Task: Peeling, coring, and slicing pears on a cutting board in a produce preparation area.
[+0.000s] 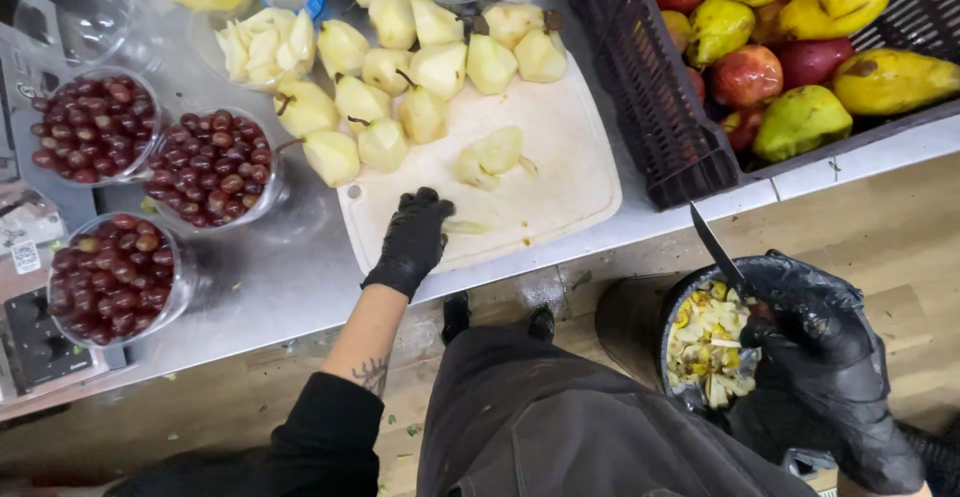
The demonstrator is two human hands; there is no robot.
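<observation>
L fingers: left hand (pixel 412 240), black glove, fingers curled down, tips pressing on the cutting board (pixel 560 172) near its front edge. Grips nothing; a thin pear scrap (pixel 466 226) lies just beside the fingertips.
R fingers: right hand (pixel 815 332), black glove, closed round the handle of a knife (pixel 716 249); blade points up and away, over the rim of the waste bucket (pixel 672 309).
Bucket: lined w/ black bag, holds peel and core scraps, sits on the floor below the counter edge, right of the person's legs.
Pears: peeled pear halves (pixel 400 67) piled along the board's far side, some w/ stems on; two cut pieces (pixel 490 155) lie mid-board, apart from the left hand.
Around: tubs of red grapes (pixel 212 167) left of the board, tub of cut pear (pixel 268 45) behind, dark crate of whole pears and apples (pixel 800 47) at right, all on a steel counter (pixel 290 277).
Risk 1: blade is bare and close to the crate and the counter edge; a quick swing back up could nick either, or the left wrist if the hands cross.
Risk 2: gloves look wet w/ juice, so the handle may slip, I'd judge.
Risk 3: the board overhangs near the counter edge; a hard lean on its front could tip or slide it.
</observation>
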